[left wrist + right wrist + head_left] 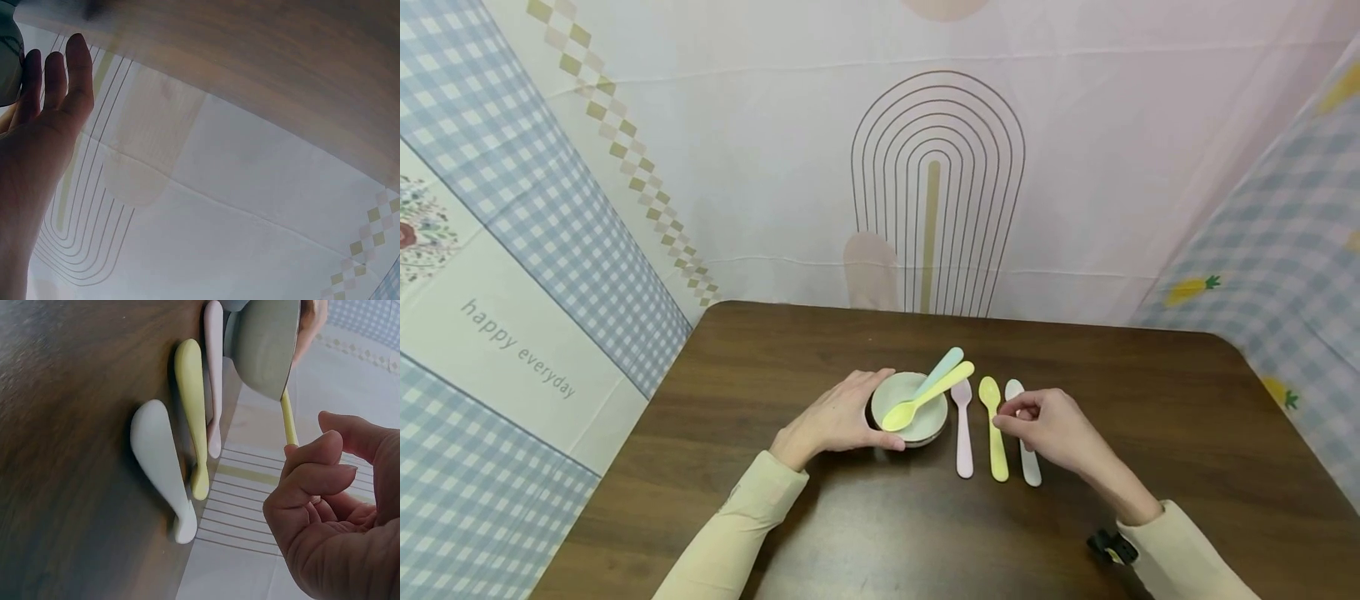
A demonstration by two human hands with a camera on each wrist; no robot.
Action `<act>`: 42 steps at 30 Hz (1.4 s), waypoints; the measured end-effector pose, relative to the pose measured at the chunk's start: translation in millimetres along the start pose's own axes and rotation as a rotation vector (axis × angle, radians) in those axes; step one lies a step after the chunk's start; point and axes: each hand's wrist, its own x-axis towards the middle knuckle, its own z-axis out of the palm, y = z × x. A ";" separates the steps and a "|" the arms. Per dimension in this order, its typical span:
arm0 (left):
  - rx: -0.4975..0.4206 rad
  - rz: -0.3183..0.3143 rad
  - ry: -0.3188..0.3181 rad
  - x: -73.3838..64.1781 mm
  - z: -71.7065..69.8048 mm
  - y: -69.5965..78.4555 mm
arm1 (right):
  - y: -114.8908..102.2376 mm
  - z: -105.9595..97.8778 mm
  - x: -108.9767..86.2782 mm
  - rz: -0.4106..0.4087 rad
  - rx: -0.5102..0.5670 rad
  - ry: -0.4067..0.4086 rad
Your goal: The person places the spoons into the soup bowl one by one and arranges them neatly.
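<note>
My left hand (846,412) holds a small bowl (934,417) from its left side, thumb in front and fingers behind. Across the bowl lie a yellow spoon (900,415) and a light blue spoon (942,371), their handles over the far right rim. Beside the bowl, a pink spoon (964,442), a second yellow spoon (997,458) and a white spoon (1032,467) lie in a row, handles towards me. My right hand (1052,425) hovers over the white spoon, fingertips overlapping the second yellow one. Its fingers (312,481) are loosely bent, thumb apart, with nothing between them.
Everything stands on a dark brown wooden table (865,517). A pale printed cloth (760,167) hangs behind its far edge, with blue checked cloth (1262,250) at the sides. A black wrist device (1112,547) sits at the right sleeve.
</note>
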 end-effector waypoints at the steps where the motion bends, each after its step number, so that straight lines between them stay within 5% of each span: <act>1: -0.001 -0.001 -0.001 -0.3 -0.1 0.1 | 1.1 -0.8 -0.8 -0.002 -0.006 0.006; 20: -0.018 0.007 0.011 0.2 -1.9 0.6 | 19.7 -5.1 -12.8 -0.010 -0.113 0.129; 42: -0.012 -0.001 0.000 -0.9 -0.5 -1.3 | 30.5 -2.5 -14.1 0.015 -0.173 0.111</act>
